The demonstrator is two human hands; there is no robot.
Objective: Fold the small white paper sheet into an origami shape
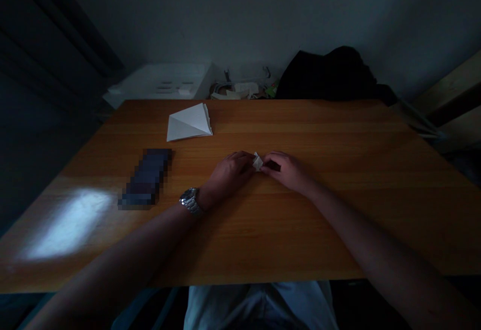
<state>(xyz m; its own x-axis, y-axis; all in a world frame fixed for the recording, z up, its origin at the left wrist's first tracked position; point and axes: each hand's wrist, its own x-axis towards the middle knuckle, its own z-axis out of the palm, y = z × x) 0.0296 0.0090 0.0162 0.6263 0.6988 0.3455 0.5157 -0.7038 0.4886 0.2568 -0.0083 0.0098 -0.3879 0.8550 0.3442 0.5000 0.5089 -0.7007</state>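
A small folded piece of white paper (257,162) is held between my two hands over the middle of the wooden table (300,230). My left hand (233,172), with a metal watch (190,200) on its wrist, has its fingers closed at the paper's left side. On the other side, my right hand (284,171) pinches the paper's right edge between thumb and forefinger. The fingertips of the left hand are partly hidden behind the hand itself. Farther back on the left lies a larger folded white paper (189,122).
A blurred-out dark flat object (146,177) lies on the table's left, near a bright patch of light. Behind the far edge are a white foam tray (165,82), cables and small items (240,89), and a black cloth-like heap (326,74) against the wall.
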